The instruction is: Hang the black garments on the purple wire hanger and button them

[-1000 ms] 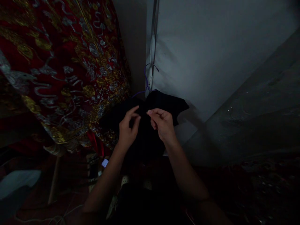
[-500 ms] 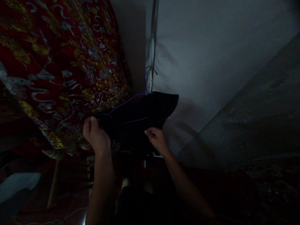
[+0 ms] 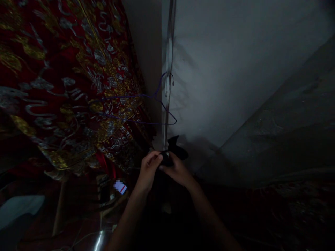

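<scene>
A black garment (image 3: 177, 149) is bunched between my two hands, low and near my body; its lower part merges with the dark. My left hand (image 3: 151, 166) pinches it from the left, thumb and fingers closed on the cloth. From the right, my right hand (image 3: 176, 168) grips the same cloth, fingertips close to those of the left. Above them a bare purple wire hanger (image 3: 136, 122) hangs by its hook at the wall corner, tilted out to the left. What kind of garment it is cannot be made out.
A red cloth with gold and silver embroidery (image 3: 78, 87) fills the left side. A grey-white wall (image 3: 222, 76) stands on the right, with a pipe or cable (image 3: 171, 24) along the corner. At lower left are a wooden leg (image 3: 59, 207) and a lit card-like thing (image 3: 120, 187).
The black garment has come off the purple hanger, which now hangs bare. My left hand moved right and down, and both hands came together on the bunched cloth.
</scene>
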Demonstrator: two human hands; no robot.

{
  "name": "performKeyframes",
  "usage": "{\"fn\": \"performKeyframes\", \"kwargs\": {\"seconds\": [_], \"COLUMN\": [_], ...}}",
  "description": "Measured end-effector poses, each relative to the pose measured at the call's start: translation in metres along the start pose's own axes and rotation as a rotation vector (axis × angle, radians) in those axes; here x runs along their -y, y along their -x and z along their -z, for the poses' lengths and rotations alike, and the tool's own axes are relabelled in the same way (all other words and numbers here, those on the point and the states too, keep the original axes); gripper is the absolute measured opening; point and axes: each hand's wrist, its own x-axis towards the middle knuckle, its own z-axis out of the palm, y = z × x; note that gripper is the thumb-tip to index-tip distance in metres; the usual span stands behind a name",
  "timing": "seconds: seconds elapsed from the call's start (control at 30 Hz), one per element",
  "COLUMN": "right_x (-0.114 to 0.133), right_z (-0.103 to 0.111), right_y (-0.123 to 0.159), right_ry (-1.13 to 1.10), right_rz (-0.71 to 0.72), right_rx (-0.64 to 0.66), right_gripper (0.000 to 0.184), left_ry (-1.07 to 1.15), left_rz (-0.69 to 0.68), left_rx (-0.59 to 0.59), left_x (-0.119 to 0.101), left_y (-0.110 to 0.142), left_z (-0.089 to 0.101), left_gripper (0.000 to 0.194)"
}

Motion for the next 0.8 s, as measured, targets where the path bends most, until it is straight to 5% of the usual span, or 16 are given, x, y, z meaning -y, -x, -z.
{"fn": "performKeyframes", "kwargs": {"seconds": [0.2, 0.3, 0.4, 0.57, 0.7, 0.8], "right_x": [0.004, 0.019, 0.044, 0.056, 0.026, 0.004], "right_z": [0.011, 0.033, 0.048, 0.030, 0.001, 0.011], "right_y": [-0.001, -0.010, -0.032, -0.098, -0.133, -0.127], "right_ry": [-0.141, -0.112, -0.079, -0.147, -0.077, 0.043], "right_rz": [-0.163, -0.183, 0.050, 0.204, 0.063, -0.029], "right_rx": [-0.027, 0.092, 0.151, -0.168, -0.175, -0.279], "right_gripper": [0.019, 0.019, 0.032, 0.044, 0.025, 0.036], "left_ry": [-0.375, -0.461, -0.586, -0.696, -0.684, -0.815], "left_rz": [-0.253, -0.100, 0.134, 0.095, 0.047, -0.018], "left_rx": [0.144, 0.402, 0.644, 0.610, 0.647, 0.513], "left_x": [-0.008, 0.005, 0.017, -0.003, -0.030, -0.040], "left_y": [-0.004, 0.001, 0.005, 0.003, 0.001, -0.002], "left_z": [-0.001, 0.018, 0.042, 0.065, 0.074, 0.096], "left_gripper": [0.031, 0.038, 0.041, 0.032, 0.026, 0.028]}}
